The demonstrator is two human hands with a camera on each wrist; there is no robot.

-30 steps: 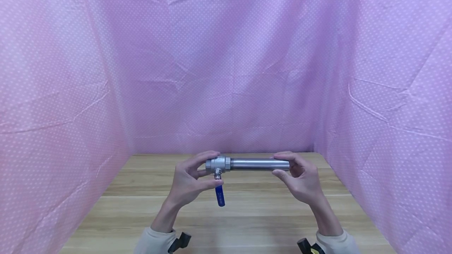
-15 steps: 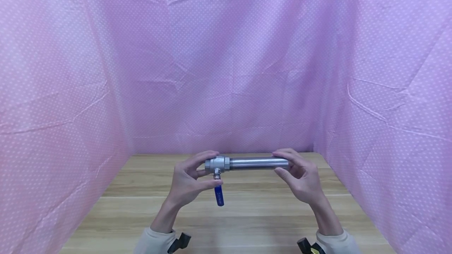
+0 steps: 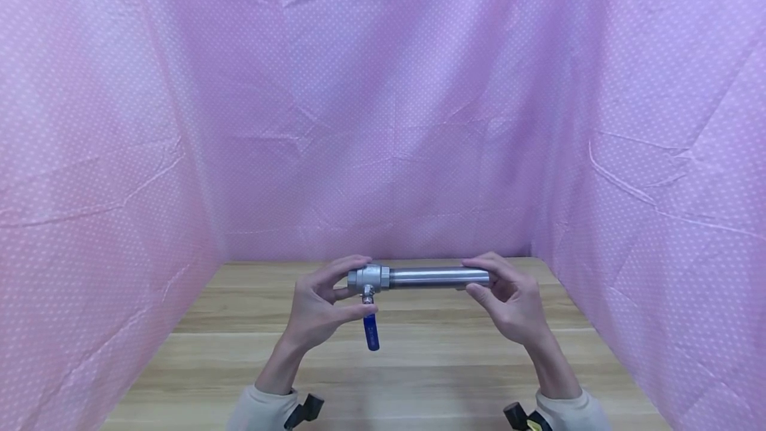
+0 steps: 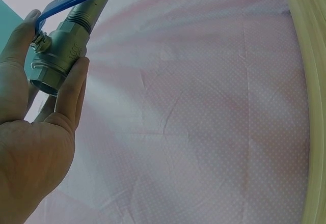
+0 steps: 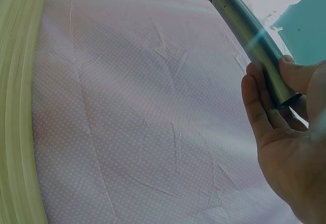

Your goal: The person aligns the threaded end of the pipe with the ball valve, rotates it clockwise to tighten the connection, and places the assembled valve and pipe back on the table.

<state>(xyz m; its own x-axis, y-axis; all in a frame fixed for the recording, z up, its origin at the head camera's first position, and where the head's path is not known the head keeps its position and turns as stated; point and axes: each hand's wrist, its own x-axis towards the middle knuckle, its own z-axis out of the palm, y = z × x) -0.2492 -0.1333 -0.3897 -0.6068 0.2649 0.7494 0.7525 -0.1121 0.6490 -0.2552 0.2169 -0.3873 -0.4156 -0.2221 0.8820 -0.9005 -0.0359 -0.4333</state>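
My left hand [image 3: 318, 304] grips a silver ball valve [image 3: 370, 278], thumb at the handle's base and fingers behind the body. The valve's blue lever handle [image 3: 372, 332] points down toward me in the head view; the left wrist view shows it crossing above the valve body [image 4: 58, 51]. A steel pipe [image 3: 437, 277] runs level to the right out of the valve, with some thread showing at the joint. Around the pipe's plain far end, my right hand [image 3: 509, 298] holds it between thumb and fingers. In the right wrist view the open pipe end [image 5: 288, 101] faces the palm.
Beneath the hands lies a wood-grain table [image 3: 395, 384]. Pink dotted cloth [image 3: 383, 118] hangs at the back and along both sides. Black wrist mounts [image 3: 305, 411] sit at both light sleeves.
The valve and pipe have shifted very slightly left. My right thumb and fingers have changed their place a little on the pipe's end; the left hand keeps its hold.
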